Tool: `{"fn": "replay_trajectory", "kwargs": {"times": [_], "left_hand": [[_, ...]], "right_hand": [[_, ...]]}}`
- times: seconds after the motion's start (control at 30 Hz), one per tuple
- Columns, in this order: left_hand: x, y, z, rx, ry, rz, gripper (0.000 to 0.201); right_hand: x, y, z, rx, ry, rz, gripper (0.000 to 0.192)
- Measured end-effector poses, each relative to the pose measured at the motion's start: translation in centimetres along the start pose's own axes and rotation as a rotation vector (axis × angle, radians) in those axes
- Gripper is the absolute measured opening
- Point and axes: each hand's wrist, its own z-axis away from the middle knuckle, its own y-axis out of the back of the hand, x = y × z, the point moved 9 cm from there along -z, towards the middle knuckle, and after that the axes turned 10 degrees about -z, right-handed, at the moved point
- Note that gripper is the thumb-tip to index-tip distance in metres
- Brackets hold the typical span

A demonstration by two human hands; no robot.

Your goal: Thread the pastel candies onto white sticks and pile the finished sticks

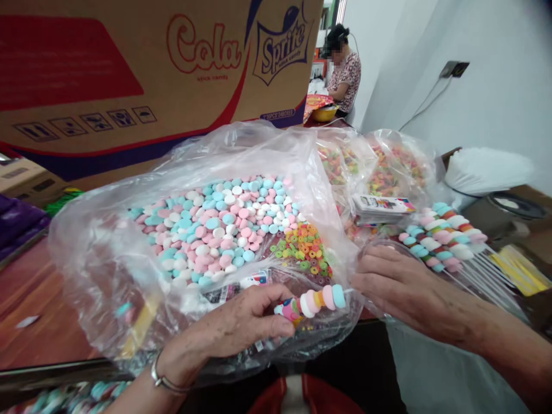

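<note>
In the head view I see the left hand pinching a candy skewer over the crinkled clear bag: chunky matte rounds, pink, white, orange, blue. The right hand is curled near its blue end; its grip I cannot tell. Smooth pastel discs and tiny rings lie beyond

At six o'clock, the bare left hand grips a multicoloured disc-candy skewer; bare right hand, four o'clock. Brown printed cardboard box, eleven o'clock.
</note>
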Motion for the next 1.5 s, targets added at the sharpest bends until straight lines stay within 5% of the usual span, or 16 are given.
{"fn": "replay_trajectory", "kwargs": {"times": [0.27, 0.53, 0.87, 1.1, 1.3, 1.5], "left_hand": [[-0.3, -3.0, -1.2, -0.012, -0.006, -0.057, 0.022], [-0.5, -4.4, 0.3, -0.223, 0.151, 0.255, 0.042], [-0.2, -3.4, -1.1, 0.052, 0.055, 0.145, 0.045], [0.8, -7.5, -2.4, -0.079, 0.008, 0.55, 0.055], [2.3, -6.6, -2.4, 0.14, -0.074, 0.235, 0.054], [2.8, -5.8, -0.7, 0.048, -0.008, 0.407, 0.048]], "right_hand": [[0.2, -3.4, -0.8, -0.219, -0.043, -0.1, 0.018], [1.0, -2.5, -1.1, -0.293, -0.082, -0.19, 0.027], [0.3, -4.0, -0.4, -0.22, -0.097, -0.176, 0.02], [-0.2, -2.7, -0.6, -0.229, -0.021, -0.14, 0.022], [0.5, -3.9, 0.5, -0.219, -0.135, -0.329, 0.02], [0.6, -3.2, 1.4, -0.13, -0.13, -0.382, 0.019]]}}
